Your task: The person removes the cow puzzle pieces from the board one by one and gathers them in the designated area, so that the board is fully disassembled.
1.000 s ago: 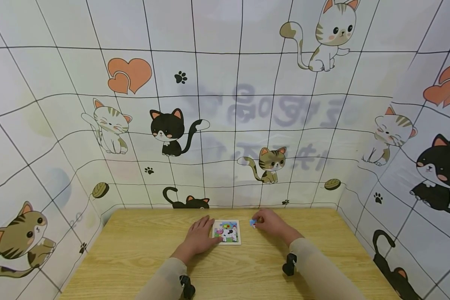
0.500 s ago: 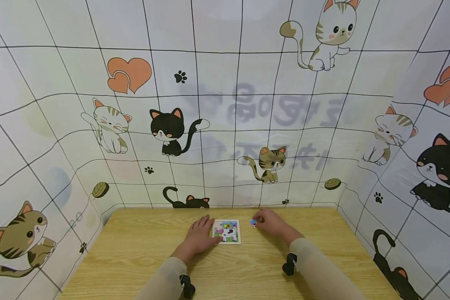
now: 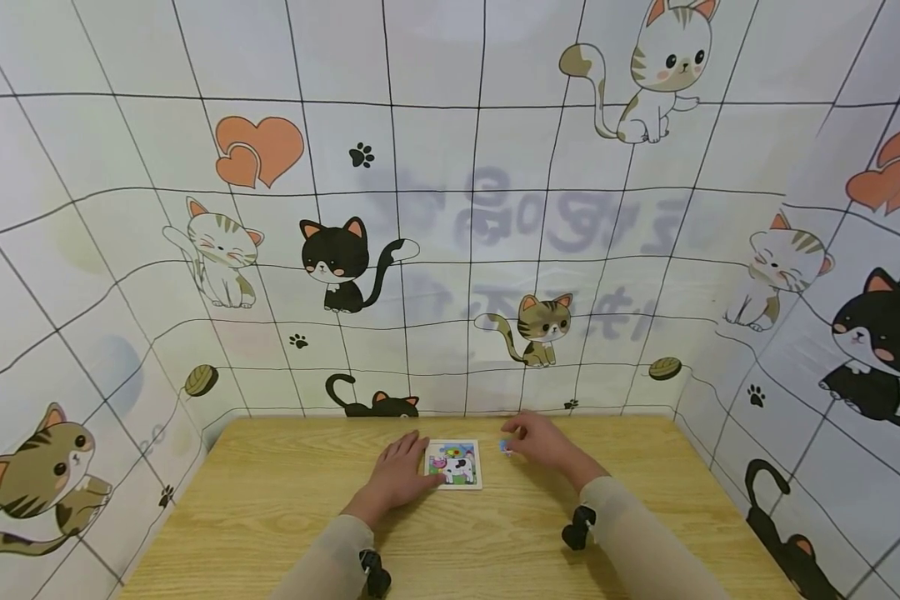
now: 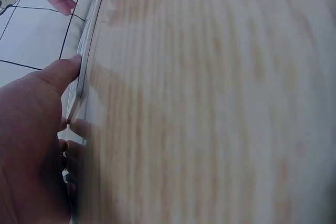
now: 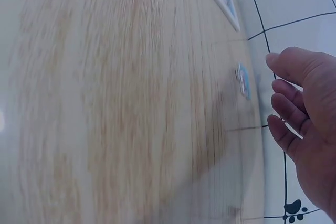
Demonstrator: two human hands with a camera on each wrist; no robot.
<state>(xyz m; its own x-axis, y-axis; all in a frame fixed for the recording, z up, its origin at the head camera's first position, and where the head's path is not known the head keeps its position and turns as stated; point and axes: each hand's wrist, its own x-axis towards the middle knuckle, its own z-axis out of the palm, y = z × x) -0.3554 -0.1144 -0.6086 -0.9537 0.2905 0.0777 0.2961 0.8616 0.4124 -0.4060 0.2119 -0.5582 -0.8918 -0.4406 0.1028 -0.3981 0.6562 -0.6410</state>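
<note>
A small square jigsaw puzzle (image 3: 461, 468) with a cow picture and a pale frame lies flat on the table. Along its left side rests my left hand (image 3: 399, 475), fingers stretched out flat. The left thumb (image 4: 65, 72) presses on the puzzle's near-left edge. To the right of the puzzle lies one loose blue-and-white puzzle piece (image 5: 242, 80), partly hidden by fingers in the head view. My right hand (image 3: 543, 443) hovers over that piece, apart from it. In the right wrist view, its fingers (image 5: 291, 106) are loosely bent with nothing between them.
The wooden table (image 3: 270, 500) reaches back to a white grid-patterned cloth (image 3: 435, 250) printed with cats, which surrounds it on three sides. Dark wrist cameras (image 3: 579, 528) are strapped over both sleeves.
My right hand has let go of the puzzle piece and its fingers have lifted and spread apart. The left hand and the puzzle have stayed in place.
</note>
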